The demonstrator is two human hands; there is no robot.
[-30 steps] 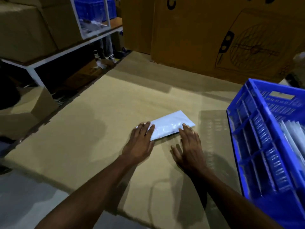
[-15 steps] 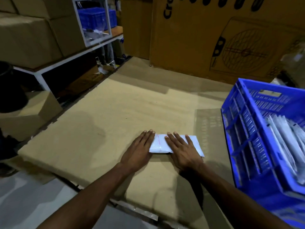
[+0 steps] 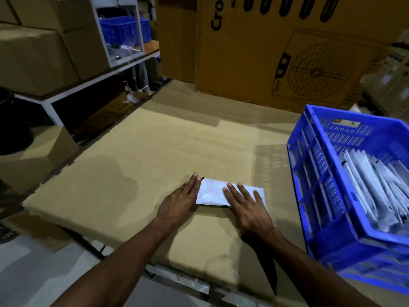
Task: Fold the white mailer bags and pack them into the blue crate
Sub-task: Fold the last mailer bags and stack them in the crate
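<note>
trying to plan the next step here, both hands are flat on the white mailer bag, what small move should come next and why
Probably pick up the folded white mailer bag and carry it right to the blue crate. It already lies folded and flat under the left hand and right hand, and the crate beside it holds other folded bags.
</note>
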